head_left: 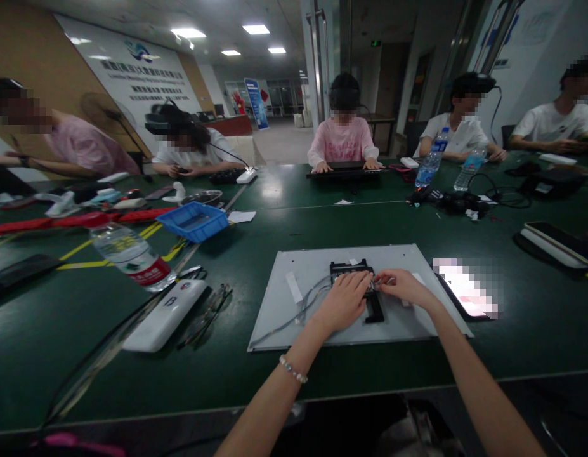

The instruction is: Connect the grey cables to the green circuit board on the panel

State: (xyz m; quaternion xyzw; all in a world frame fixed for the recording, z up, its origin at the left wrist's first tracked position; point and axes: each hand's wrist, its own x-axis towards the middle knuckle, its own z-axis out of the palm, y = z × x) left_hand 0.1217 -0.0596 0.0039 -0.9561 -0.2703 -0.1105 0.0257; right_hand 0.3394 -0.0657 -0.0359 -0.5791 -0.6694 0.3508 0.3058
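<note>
A flat grey metal panel point(393, 260) lies on the green table in front of me, with a black circuit part point(348, 266) and thin wires point(303, 308) on it. My left hand point(344, 301) rests on the black part with its fingers curled down over it. My right hand point(403, 285) is right beside it, fingers pinched together on a small silvery piece at the black part's right edge. What the piece is I cannot make out. A bead bracelet point(294, 370) sits on my left wrist.
A lit phone point(467, 295) lies right of the panel. On the left are a water bottle point(132, 257), a white case point(165, 314), glasses point(205, 314) and a blue tray point(193, 221). Several people work along the far side, with bottles point(431, 165) and cables point(465, 202).
</note>
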